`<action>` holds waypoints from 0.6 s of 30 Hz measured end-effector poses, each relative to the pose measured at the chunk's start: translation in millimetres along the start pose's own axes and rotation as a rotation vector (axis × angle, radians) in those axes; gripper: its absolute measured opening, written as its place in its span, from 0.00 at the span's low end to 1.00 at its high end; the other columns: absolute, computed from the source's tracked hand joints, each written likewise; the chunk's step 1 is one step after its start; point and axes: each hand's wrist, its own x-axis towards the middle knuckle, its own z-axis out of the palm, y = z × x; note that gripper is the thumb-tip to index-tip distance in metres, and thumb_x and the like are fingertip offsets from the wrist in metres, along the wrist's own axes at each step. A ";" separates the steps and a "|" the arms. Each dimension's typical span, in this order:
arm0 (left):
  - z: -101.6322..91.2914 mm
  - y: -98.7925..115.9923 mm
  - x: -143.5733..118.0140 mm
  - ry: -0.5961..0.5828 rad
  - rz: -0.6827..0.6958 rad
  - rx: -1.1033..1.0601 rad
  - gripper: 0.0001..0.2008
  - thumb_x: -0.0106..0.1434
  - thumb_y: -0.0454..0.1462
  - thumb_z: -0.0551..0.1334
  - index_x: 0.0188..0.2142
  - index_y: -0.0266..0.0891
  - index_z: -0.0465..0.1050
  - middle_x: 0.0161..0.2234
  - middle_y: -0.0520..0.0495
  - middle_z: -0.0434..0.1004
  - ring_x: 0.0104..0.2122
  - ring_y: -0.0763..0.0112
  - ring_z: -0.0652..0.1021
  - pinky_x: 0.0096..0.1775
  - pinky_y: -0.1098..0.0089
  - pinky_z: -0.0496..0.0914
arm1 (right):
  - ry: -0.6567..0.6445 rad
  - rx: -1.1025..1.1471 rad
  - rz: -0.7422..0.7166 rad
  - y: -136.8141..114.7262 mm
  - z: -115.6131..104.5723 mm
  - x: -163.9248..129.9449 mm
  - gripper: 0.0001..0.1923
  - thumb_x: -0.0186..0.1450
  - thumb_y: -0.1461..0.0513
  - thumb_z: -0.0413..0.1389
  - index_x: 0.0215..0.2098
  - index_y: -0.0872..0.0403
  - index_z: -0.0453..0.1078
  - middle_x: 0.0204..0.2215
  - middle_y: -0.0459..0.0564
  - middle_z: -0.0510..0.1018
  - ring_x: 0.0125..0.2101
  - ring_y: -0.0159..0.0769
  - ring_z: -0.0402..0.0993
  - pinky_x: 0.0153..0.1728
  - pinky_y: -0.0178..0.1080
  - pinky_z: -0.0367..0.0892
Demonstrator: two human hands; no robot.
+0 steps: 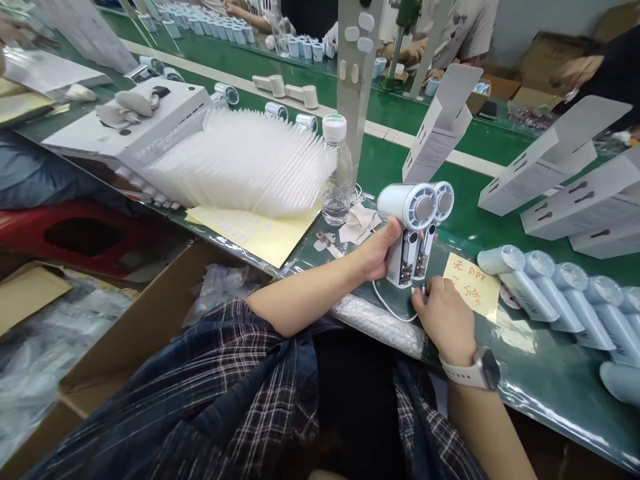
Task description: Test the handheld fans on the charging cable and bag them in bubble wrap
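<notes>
My left hand (379,255) is wrapped round two pale blue handheld fans (406,205), held upright side by side above the bench. Both handles are uncovered on the near side, with dark circuitry showing inside. My right hand (447,319), with a watch on its wrist, is closed just below the handles. Its fingertips pinch the end of a white cable (391,312), which loops out to the left under the fans. Whether the plug touches a fan is hidden by my fingers. A yellow handwritten note (475,285) lies right beside my right hand.
Several blue fans (537,293) lie in a row at right. White boxes (537,170) stand behind them. To the left are a water bottle (336,173), stacked white foam sleeves (250,163) and yellow paper (265,237). A cardboard box (120,340) sits below. People work across the bench.
</notes>
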 end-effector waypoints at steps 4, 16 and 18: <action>0.9 8.9 0.9 0.010 0.113 0.013 0.43 0.38 0.74 0.72 0.30 0.38 0.75 0.43 0.39 0.84 0.59 0.43 0.79 0.56 0.56 0.77 | -0.176 0.414 -0.044 -10.5 5.6 -9.2 0.11 0.69 0.51 0.53 0.38 0.50 0.65 0.30 0.51 0.78 0.31 0.42 0.77 0.33 0.41 0.67; -0.1 4.0 -0.9 0.056 0.102 -0.009 0.45 0.41 0.79 0.64 0.27 0.39 0.69 0.42 0.40 0.82 0.55 0.48 0.81 0.52 0.57 0.79 | -0.072 1.120 -0.016 -47.2 19.5 -31.1 0.20 0.68 0.45 0.66 0.33 0.53 0.76 0.18 0.43 0.73 0.20 0.34 0.73 0.25 0.37 0.70; 2.6 3.1 -2.3 0.140 0.017 -0.056 0.45 0.41 0.80 0.62 0.27 0.40 0.68 0.40 0.41 0.82 0.52 0.50 0.82 0.50 0.58 0.80 | -0.101 1.200 0.012 -50.8 21.4 -34.8 0.21 0.70 0.45 0.63 0.33 0.52 0.73 0.16 0.39 0.68 0.16 0.32 0.69 0.21 0.35 0.66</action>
